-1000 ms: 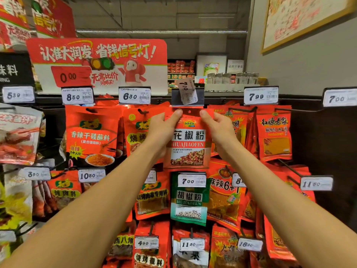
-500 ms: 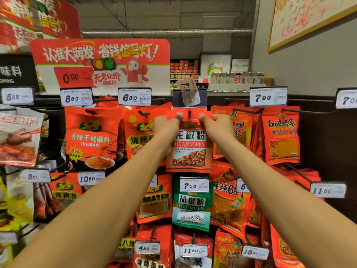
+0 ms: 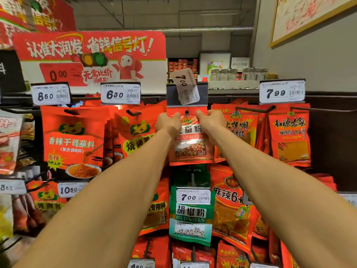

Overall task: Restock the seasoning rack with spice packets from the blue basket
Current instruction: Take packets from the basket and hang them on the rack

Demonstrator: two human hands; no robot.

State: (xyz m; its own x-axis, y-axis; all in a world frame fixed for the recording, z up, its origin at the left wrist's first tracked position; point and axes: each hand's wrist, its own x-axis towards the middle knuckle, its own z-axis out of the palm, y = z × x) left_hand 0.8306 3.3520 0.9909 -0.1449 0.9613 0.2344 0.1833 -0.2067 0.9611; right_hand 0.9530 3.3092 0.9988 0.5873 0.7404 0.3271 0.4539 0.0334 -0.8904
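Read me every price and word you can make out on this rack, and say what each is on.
"HUJIAOFEN": green packet
"7 00": tag on green packet
"7 00": tilted tag
"8 50": left tag
"6 30": second tag
"7 99": right tag
"10 50": lower-left tag
"0 00": red sign
Barcodes, fine print: unreadable.

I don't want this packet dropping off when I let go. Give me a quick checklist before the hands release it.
1. Peg through the hang hole of the huajiao packet: ok, the peg tip shows through it.
2. Left hand grips the top corner: ok.
3. Right hand grips the other corner: ok.
4. Packet pushed fully back on the peg: cannot tell.
5. Price tag straight in its holder: not ok, it sits tilted.
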